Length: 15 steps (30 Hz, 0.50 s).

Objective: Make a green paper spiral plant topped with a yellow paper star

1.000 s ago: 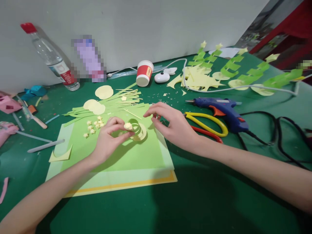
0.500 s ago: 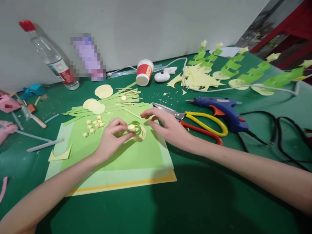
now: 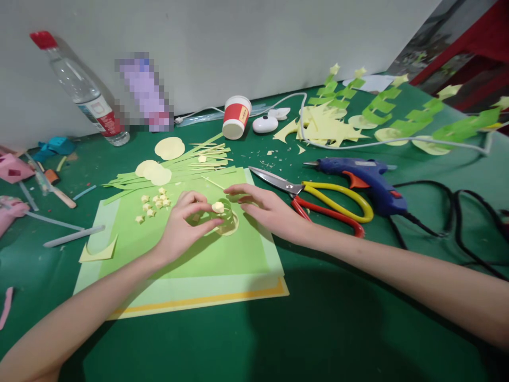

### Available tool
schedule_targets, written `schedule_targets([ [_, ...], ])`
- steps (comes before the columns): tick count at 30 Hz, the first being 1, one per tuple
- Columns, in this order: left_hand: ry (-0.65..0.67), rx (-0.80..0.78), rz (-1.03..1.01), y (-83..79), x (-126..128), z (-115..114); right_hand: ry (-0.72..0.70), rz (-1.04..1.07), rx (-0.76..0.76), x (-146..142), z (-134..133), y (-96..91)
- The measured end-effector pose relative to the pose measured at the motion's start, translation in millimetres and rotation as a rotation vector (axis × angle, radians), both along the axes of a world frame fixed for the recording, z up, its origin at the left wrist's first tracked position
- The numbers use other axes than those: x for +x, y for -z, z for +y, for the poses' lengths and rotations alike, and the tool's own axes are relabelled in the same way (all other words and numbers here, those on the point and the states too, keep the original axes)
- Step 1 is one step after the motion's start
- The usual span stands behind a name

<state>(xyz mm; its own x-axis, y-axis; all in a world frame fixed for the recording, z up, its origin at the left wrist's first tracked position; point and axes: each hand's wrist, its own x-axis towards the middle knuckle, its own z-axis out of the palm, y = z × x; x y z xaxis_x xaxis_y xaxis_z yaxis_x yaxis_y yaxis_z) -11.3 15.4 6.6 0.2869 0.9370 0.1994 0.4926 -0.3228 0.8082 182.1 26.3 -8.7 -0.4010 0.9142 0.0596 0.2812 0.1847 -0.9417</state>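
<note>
My left hand (image 3: 189, 220) has its thumb and index finger at a small pale-yellow paper star (image 3: 218, 207), holding it by its edge. Below and beside the star is a curled green paper strip (image 3: 227, 212), over a pale-yellow paper disc (image 3: 228, 228). On the other side of the curl, my right hand (image 3: 266, 209) is open, its fingers stretched toward the strip; whether they touch it I cannot tell. Green paper sheets (image 3: 186, 260) lie beneath both hands. Several loose paper stars (image 3: 155, 201) sit left of my left hand.
Behind are green paper strips (image 3: 183, 164) and yellow paper circles (image 3: 169, 148). To the right lie scissors (image 3: 296, 188) and a blue glue gun (image 3: 353, 172) with a black cord. A paper cup (image 3: 236, 118) and a bottle (image 3: 89, 101) stand at the back. Finished curled-paper pieces (image 3: 382, 109) stand far right.
The star has shifted slightly up and right, and the green curl appears lower against the disc. My right hand has moved a little left and down, closer to the curl.
</note>
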Motion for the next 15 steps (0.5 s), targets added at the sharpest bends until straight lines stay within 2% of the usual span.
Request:
schedule_targets([
  [6,0.016,0.032,0.000,-1.2,-2,-1,0.003,0.009,0.009,0,0,0.6],
  [10,0.051,0.038,-0.092,1.6,-7,-1,0.026,0.022,0.043,0,0,1.0],
  [13,0.046,0.055,-0.156,6.6,-10,-1,0.083,0.036,0.101,1,-2,-3.1],
  [15,0.033,0.074,-0.171,10.0,-11,-1,0.140,0.038,0.212,2,-5,-8.9],
])
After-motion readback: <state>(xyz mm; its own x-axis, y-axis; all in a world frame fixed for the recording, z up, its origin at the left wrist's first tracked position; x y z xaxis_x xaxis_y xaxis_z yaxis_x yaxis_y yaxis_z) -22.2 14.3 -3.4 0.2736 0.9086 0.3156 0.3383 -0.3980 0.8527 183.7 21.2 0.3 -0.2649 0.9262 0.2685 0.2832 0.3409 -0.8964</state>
